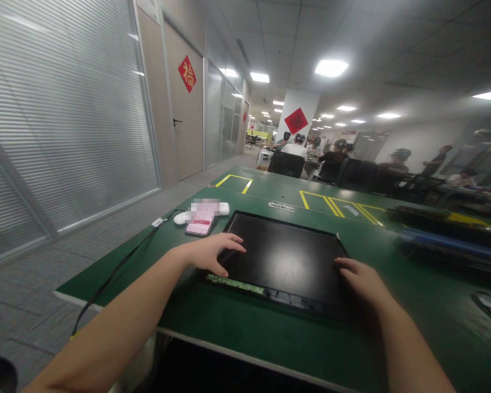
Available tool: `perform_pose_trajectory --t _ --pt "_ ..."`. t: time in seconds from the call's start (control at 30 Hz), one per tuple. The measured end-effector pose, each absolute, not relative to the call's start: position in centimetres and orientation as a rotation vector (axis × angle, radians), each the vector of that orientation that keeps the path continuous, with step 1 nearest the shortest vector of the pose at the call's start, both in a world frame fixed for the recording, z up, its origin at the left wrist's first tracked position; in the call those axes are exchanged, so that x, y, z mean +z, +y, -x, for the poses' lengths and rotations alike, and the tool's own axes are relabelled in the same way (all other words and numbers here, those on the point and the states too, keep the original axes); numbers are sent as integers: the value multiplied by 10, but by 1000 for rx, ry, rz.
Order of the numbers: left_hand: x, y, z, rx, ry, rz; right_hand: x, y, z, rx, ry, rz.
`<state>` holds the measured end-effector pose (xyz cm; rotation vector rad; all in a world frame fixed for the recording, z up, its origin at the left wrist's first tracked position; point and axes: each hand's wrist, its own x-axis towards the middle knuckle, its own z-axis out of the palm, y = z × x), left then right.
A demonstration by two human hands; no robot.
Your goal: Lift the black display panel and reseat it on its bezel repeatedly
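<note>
A flat black display panel (pixel 286 251) lies on the green table in front of me, its dark surface reflecting a light. Along its near edge runs a green circuit strip (pixel 239 285). My left hand (pixel 213 252) is at the panel's left side, thumb and fingers spread apart over the edge, with nothing gripped. At the right edge is my right hand (pixel 362 278), its fingertips at the panel's border. Its thumb is hidden, and I cannot tell how firmly the fingers press there.
A phone (pixel 200 225) and a white object (pixel 181 218) lie beyond my left hand. Black strap (pixel 118 267) crosses the table's left edge. Dark panels (pixel 442 226) are stacked at right, near a blue-edged item (pixel 454 245). Yellow tape (pixel 331 204) marks the far tabletop; people sit beyond.
</note>
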<state>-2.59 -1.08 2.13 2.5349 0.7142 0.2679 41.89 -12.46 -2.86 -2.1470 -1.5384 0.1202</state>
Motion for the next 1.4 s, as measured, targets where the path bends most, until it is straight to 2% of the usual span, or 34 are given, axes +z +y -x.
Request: perform_pose_trajectory --t 0.1,0.7,0.93,1.1,1.4 --pt "23 -12 25 298 690 -2497 -28 -124 -418 223 -1525 2161" --pt "17 -10 23 340 595 -2510 -23 -125 -415 246 -1463 2160" --pt "7 -2 21 447 944 -2503 -17 -129 -421 212 -1313 2176" --pt "-8 12 19 585 1247 -2528 -16 -129 -432 162 -1168 2343" --pt "-16 21 14 521 1347 -2521 -31 -125 -444 274 -1238 2383"
